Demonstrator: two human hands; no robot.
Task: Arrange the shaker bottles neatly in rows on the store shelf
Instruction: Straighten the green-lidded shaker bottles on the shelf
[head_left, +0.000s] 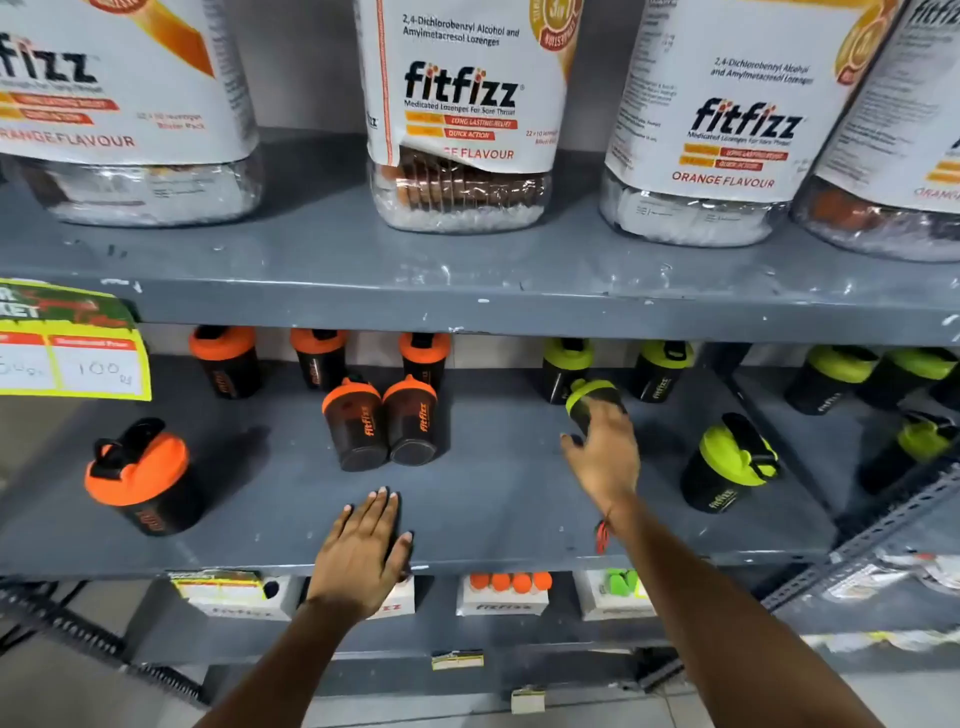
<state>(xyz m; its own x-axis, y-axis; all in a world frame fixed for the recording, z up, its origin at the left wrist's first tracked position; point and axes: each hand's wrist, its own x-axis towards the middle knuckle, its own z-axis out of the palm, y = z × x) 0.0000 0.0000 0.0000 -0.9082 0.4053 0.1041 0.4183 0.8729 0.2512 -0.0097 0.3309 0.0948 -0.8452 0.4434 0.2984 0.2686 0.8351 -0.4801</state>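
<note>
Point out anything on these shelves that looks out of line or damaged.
The middle lozenge jar on the upper shelf has a torn label at its lower edge. Below, one orange-lidded shaker stands alone at front left, away from the other orange ones.

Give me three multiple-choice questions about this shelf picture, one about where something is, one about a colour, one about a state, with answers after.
1. Where is the left hand?
A. Flat on the shelf
B. Around an orange-lidded bottle
C. On a top-shelf jar

2. What colour is the lid of the bottle at the right hand?
A. Orange
B. Blue
C. Green

3. How do the two front middle orange-lidded bottles stand?
A. Toppled
B. Upright, side by side
C. Stacked

Answers: 1 A, the palm lies on bare shelf near its front edge. 2 C, the lid above the fingers is lime green. 3 B, both stand upright and close together.
</note>
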